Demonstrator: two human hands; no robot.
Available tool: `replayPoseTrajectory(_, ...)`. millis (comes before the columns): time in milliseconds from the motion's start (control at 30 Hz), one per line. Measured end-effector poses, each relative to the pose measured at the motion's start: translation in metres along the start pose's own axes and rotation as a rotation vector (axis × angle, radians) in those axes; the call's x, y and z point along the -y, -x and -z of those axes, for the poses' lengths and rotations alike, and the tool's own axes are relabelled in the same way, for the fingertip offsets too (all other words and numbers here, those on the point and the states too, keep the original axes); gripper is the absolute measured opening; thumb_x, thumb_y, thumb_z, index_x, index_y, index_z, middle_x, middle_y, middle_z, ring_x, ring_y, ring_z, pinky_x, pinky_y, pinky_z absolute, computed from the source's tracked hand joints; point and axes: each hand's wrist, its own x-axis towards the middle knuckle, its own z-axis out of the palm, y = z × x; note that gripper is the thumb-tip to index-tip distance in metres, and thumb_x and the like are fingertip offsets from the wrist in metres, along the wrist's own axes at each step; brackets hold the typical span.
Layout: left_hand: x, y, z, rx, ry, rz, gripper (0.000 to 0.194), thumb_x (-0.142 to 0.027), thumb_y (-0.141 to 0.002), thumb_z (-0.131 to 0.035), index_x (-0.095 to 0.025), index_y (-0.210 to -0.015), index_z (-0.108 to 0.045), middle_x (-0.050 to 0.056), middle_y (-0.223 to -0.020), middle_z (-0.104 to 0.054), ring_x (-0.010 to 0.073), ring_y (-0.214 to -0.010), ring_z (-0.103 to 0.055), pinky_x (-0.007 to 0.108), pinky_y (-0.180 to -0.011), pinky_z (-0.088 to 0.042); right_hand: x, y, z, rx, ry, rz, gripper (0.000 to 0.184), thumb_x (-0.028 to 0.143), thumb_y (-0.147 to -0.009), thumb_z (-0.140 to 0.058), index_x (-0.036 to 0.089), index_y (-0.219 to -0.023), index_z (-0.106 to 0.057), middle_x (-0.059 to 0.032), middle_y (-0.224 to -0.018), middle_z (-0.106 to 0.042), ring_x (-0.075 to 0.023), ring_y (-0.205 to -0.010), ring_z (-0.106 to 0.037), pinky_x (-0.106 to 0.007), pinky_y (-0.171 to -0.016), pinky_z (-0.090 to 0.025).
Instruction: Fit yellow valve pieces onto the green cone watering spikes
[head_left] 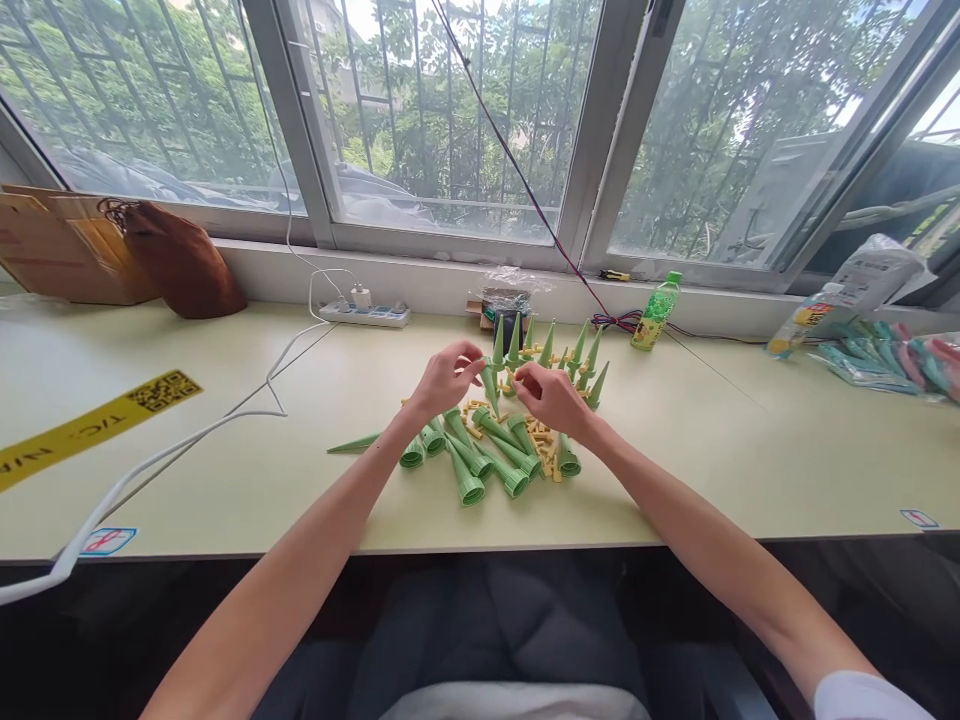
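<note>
My left hand (450, 378) is closed around the wide end of a green plastic plant watering spike (490, 388), whose tip points down. Close beside it, my right hand (551, 395) pinches a small yellow plastic valve (513, 379) at its fingertips, mostly hidden by the fingers. Below both hands lies a loose pile of green spikes (466, 484) with their ribbed open ends toward me. Small yellow valves (541, 440) are scattered among them. Behind my right hand, several spikes (578, 345) stand point up with yellow valves attached.
A green-capped drink bottle (657, 312) stands back right; another bottle (806, 320) leans by plastic-wrapped packs (874, 358). A power strip (366, 315) sits along the window wall, its white cable (217, 425) running left. A brown bag (176, 260) and cardboard box (71, 250) occupy the left back.
</note>
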Motion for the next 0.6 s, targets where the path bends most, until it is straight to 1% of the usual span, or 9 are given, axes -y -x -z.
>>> replayPoseTrajectory(100, 0.001, 0.005, -0.004, 0.020, 0.025, 0.021, 0.032, -0.048, -0.085, -0.061, -0.016, -0.088, -0.059, 0.005, -0.083, -0.066, 0.0163, -0.062, -0.067, 0.029, -0.058, -0.054, 0.000, 0.006, 0.000, -0.067, -0.035, 0.013, 0.012, 0.028, -0.092, -0.050, 0.018, -0.087, -0.055, 0.0026, -0.064, -0.054, -0.0097, -0.053, -0.045, -0.023, -0.056, -0.038)
replayPoseTrajectory(233, -0.008, 0.009, -0.011, 0.038, 0.043, 0.072, 0.037, -0.052, -0.079, -0.067, -0.016, -0.083, -0.060, 0.005, -0.080, -0.066, 0.0165, -0.066, -0.066, 0.024, -0.052, -0.050, 0.003, 0.011, 0.000, -0.120, -0.054, 0.011, 0.012, 0.030, -0.092, -0.051, 0.019, -0.086, -0.053, 0.0035, -0.064, -0.052, -0.0092, -0.053, -0.044, -0.023, -0.056, -0.038)
replayPoseTrajectory(367, -0.012, 0.011, -0.018, 0.063, 0.054, 0.080, 0.038, -0.052, -0.076, -0.069, -0.015, -0.078, -0.061, 0.003, -0.072, -0.064, 0.0153, -0.067, -0.063, 0.023, -0.055, -0.048, 0.006, 0.012, -0.001, -0.127, -0.115, -0.038, 0.013, 0.032, -0.091, -0.051, 0.019, -0.087, -0.051, 0.0025, -0.069, -0.054, -0.0090, -0.054, -0.048, -0.023, -0.056, -0.041)
replayPoseTrajectory(500, -0.006, 0.010, -0.024, 0.066, 0.047, 0.038, 0.035, -0.050, -0.079, -0.065, -0.015, -0.076, -0.061, 0.002, -0.072, -0.063, 0.0125, -0.064, -0.057, 0.024, -0.060, -0.047, 0.009, 0.014, -0.004, -0.112, -0.204, -0.110, 0.015, 0.034, -0.090, -0.053, 0.019, -0.089, -0.051, 0.0007, -0.072, -0.057, -0.0108, -0.058, -0.055, -0.023, -0.053, -0.043)
replayPoseTrajectory(600, -0.002, 0.010, -0.026, 0.058, 0.028, 0.018, 0.035, -0.048, -0.082, -0.062, -0.015, -0.072, -0.059, 0.001, -0.070, -0.059, 0.0112, -0.063, -0.052, 0.024, -0.061, -0.045, 0.012, 0.015, -0.006, -0.089, -0.224, -0.127, 0.015, 0.035, -0.089, -0.053, 0.020, -0.089, -0.051, 0.0004, -0.072, -0.057, -0.0121, -0.059, -0.057, -0.023, -0.052, -0.043)
